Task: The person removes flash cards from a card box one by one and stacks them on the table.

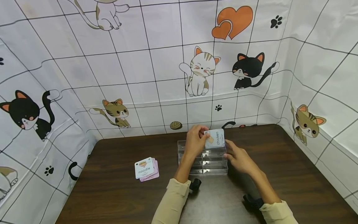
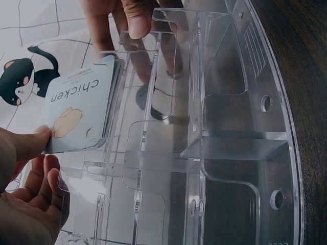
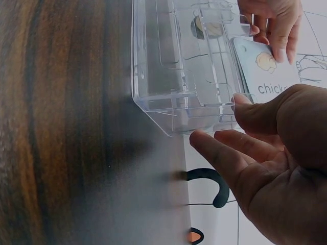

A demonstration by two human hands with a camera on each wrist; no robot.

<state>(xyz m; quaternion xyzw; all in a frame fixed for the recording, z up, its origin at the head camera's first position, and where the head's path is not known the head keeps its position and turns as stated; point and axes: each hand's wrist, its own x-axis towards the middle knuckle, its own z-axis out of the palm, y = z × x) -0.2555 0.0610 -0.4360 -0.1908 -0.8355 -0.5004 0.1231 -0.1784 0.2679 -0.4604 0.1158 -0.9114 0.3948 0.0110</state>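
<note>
My left hand pinches the pale blue "chicken" card between thumb and fingers, at its left edge. The card leans in the rear right compartment of a clear plastic tiered card rack, and more card edges show directly behind it in the left wrist view. My right hand is at the rack's right end, its fingers nearly straight. In the right wrist view, its thumb touches the upper edge while the index fingertip meets the side wall. The lower tiers of the rack hold no cards.
To the left of the rack lies a small pile of cards, with a white "noodle" card on top and pink-edged cards below. The dark wooden table is backed by a white cloth printed with cats.
</note>
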